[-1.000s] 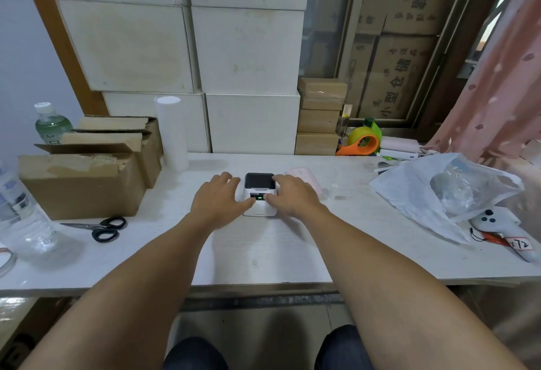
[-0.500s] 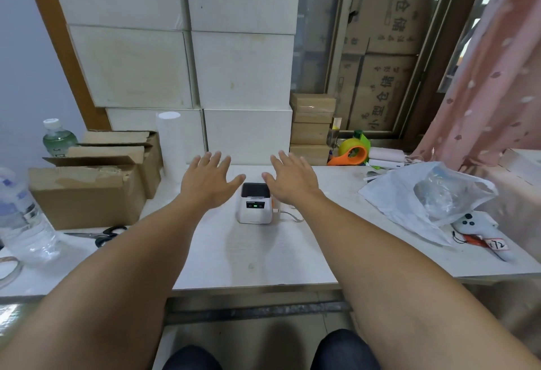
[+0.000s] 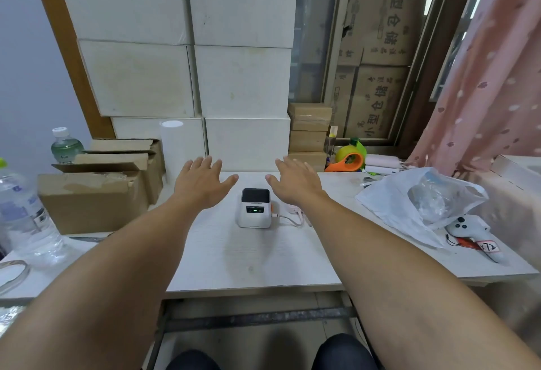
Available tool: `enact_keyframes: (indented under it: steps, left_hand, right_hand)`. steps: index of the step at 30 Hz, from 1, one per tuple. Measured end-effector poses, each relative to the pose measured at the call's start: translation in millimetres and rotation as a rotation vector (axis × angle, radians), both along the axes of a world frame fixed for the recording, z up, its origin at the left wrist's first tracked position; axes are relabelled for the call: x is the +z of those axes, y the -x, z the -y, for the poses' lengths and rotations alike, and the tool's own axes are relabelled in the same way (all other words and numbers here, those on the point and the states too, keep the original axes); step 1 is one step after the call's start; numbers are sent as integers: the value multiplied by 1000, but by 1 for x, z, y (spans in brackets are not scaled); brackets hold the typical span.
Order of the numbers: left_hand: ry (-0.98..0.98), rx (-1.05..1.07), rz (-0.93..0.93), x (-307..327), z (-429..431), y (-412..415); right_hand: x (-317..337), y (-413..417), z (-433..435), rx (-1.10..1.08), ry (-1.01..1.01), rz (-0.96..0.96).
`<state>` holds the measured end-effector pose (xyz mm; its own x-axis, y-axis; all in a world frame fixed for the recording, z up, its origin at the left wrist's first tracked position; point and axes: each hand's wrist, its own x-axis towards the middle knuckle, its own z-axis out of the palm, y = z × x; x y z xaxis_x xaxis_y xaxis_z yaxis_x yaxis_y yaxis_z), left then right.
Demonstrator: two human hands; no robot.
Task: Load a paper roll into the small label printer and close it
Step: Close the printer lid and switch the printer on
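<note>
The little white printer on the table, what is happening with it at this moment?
A person sits at the white table with both hands open and raised, the left hand and the right hand on either side of the small label printer, touching nothing. The printer's lid looks closed and a green light shows on its front. A cable runs from its right side. Loading looks finished, though the roll inside cannot be seen.

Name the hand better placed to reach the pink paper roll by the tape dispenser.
Right. The right hand hovers open nearer the pink paper roll, which lies on its side of the printer; the left hand would have to cross over.
</note>
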<state>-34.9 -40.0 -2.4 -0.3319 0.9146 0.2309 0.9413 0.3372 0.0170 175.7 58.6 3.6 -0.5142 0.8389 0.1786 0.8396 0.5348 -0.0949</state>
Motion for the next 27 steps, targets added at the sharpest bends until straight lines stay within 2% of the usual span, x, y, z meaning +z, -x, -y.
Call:
enact_keyframes:
  steps: [27]
  left_hand:
    - [18, -18, 44, -33, -10, 2]
  right_hand:
    - [-23, -2, 7, 27, 134, 34]
